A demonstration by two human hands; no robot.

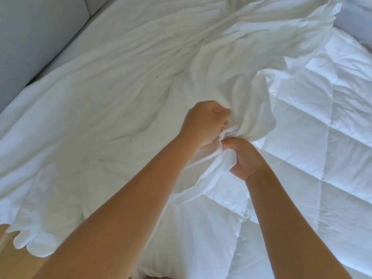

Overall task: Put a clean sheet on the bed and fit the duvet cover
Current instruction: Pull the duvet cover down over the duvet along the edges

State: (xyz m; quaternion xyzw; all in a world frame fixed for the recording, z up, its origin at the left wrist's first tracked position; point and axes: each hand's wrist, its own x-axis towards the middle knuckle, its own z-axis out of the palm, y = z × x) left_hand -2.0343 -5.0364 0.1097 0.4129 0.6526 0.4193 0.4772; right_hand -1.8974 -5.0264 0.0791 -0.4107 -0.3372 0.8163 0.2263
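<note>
A creased white duvet cover lies spread over the left and middle of the bed. To the right lies the white quilted duvet, its stitched squares showing. Both hands meet at the centre, where the cover is bunched into a tight gather. My left hand grips the bunched cover from the left, fingers curled into the folds. Just below and to the right, my right hand pinches the same gathered fabric where it meets the duvet. What sits inside the gather is hidden.
A grey upholstered headboard or wall panel runs along the upper left. The cover's edge hangs off the bed at the lower left over a light wooden floor. A pale grey pillow sits at the upper right.
</note>
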